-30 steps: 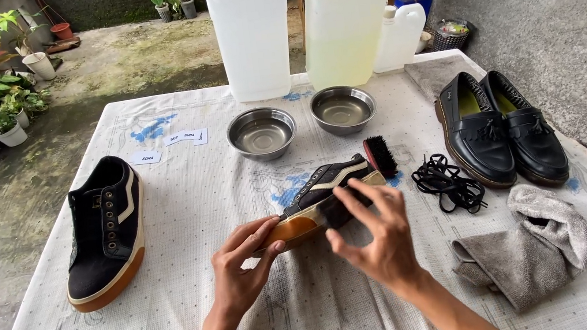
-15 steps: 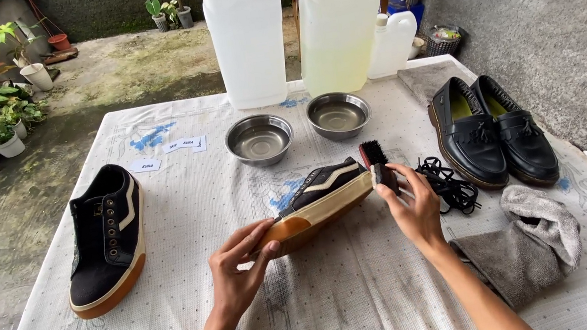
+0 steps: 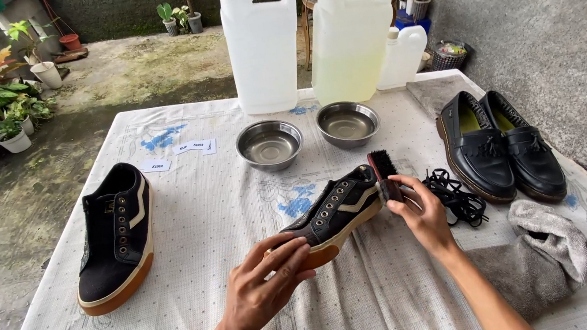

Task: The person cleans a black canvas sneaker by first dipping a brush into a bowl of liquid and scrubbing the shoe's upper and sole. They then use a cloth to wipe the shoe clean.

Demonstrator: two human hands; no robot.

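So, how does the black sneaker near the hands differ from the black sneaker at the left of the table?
The sneaker near the hands is tilted, its toe under the left hand, and the right hand sets a brush at its heel. The sneaker at the left lies flat on its sole, untouched. Both are black with a pale side stripe, tan soles and no laces.

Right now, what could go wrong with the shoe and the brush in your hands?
The left hand holds only the toe of the black sneaker, so it might tip or slide off the cloth. The brush in the right hand sits close to the loose black laces and could snag them. The two steel bowls stand just behind; a swing might knock one.
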